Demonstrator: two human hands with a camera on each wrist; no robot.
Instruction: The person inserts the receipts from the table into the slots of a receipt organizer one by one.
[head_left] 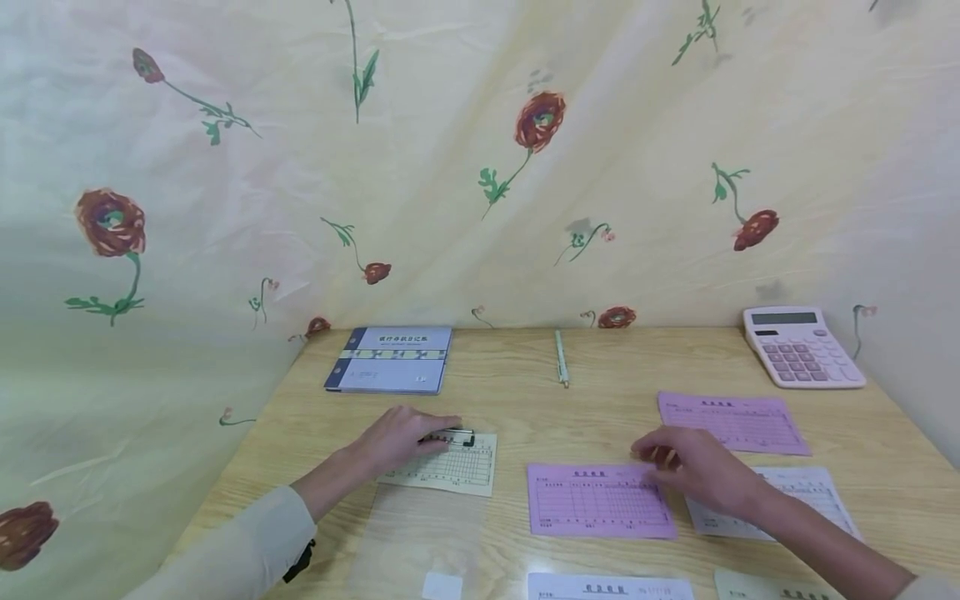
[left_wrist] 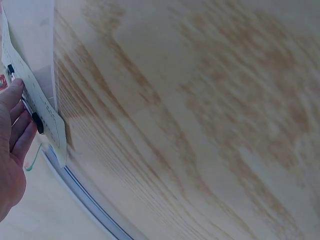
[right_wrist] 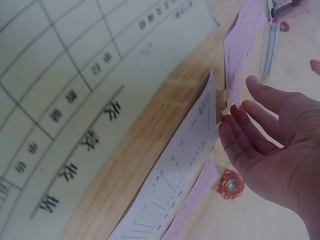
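Observation:
My left hand (head_left: pixel 405 433) pinches the metal clip (head_left: pixel 467 437) at the top of a clear clipboard (head_left: pixel 412 533) lying on the table. A pale green receipt form (head_left: pixel 472 471) sits under that clip at the clipboard's top; the left wrist view shows thumb and fingers about the clip (left_wrist: pixel 36 121). Over the loose forms on the right is my right hand (head_left: pixel 701 471), its fingers loosely bent and holding nothing. Its fingertips overlap the upper right corner of a purple receipt form (head_left: pixel 592 500) in the head view. A white form (head_left: pixel 802 492) lies partly hidden beneath the right forearm.
Behind the left hand lies a blue account book (head_left: pixel 393 358). A pen (head_left: pixel 561 358) is at the table's back middle and a pink calculator (head_left: pixel 802 348) at the back right. Another purple form (head_left: pixel 742 425), a white form (head_left: pixel 611 587) and a green form (head_left: pixel 761 586) lie around the right hand.

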